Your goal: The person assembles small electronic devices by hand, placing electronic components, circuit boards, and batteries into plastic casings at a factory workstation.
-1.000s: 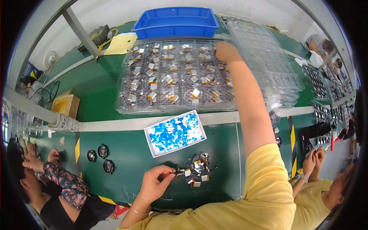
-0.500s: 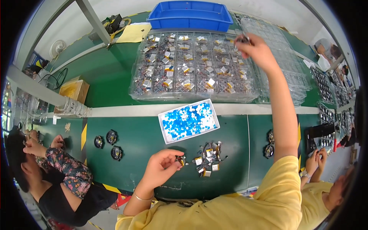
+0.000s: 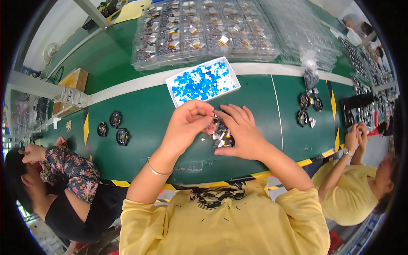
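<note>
Our left fingers (image 3: 197,109) pinch a small part (image 3: 215,117), our right fingers (image 3: 234,118) spread around the pile (image 3: 223,140) at their nine o'clock, and hasty tugging could scatter it.

The tabletop (image 3: 148,114) presented a smooth, low-gloss finish. The white box (image 3: 231,85) appeared to be matt card. Behind it, the trays (image 3: 204,55) were clear, glossy plastic. In front of it, the small parts (image 3: 223,138) showed silvery, metallic faces, the bangle (image 3: 154,170) polished metal, the shirt (image 3: 238,221) matt cloth. Left of it, the round casings (image 3: 122,137) resembled black plastic.
</note>
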The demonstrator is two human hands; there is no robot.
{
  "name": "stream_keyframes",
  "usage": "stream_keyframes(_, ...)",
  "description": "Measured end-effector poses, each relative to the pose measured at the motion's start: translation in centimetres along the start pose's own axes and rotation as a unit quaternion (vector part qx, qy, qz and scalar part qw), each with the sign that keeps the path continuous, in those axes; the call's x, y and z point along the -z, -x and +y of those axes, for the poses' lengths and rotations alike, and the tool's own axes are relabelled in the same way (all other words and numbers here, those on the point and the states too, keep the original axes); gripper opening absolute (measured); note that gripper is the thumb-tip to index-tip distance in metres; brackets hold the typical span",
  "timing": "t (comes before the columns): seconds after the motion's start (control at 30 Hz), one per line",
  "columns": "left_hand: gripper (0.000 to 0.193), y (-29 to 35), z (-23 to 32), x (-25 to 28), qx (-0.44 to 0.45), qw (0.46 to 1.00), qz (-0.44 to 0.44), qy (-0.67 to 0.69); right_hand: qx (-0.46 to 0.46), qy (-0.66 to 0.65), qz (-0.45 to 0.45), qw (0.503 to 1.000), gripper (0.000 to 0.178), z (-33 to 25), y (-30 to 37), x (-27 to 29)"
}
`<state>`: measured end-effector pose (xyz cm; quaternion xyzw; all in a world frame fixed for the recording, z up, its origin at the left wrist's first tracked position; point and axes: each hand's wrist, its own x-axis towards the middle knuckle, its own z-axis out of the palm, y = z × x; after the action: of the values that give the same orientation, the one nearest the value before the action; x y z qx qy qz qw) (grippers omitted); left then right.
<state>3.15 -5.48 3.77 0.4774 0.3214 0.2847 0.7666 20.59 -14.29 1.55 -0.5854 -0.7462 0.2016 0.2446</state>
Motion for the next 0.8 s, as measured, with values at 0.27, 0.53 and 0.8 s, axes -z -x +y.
stream_keyframes(0.27, 0.013, 0.9, -1.9, -0.2, 0.01, 0.99, 0.015, 0.141, -0.021, -0.317, -0.016, 0.948, 0.057, -1.5, -2.4, 2.0)
stream_keyframes(0.53, 0.015, 0.5, -1.4, 1.4, -0.027, 0.981, 0.111, 0.157, -0.071, -0.406, -0.097, 0.906, 0.034, -0.5, -2.0, 0.3)
stream_keyframes(0.8, 0.021, 0.5, -1.9, 0.1, -0.014, 0.995, 0.074, 0.059, -0.073, -0.385, 0.08, 0.917, 0.026, -0.4, -3.2, 0.1)
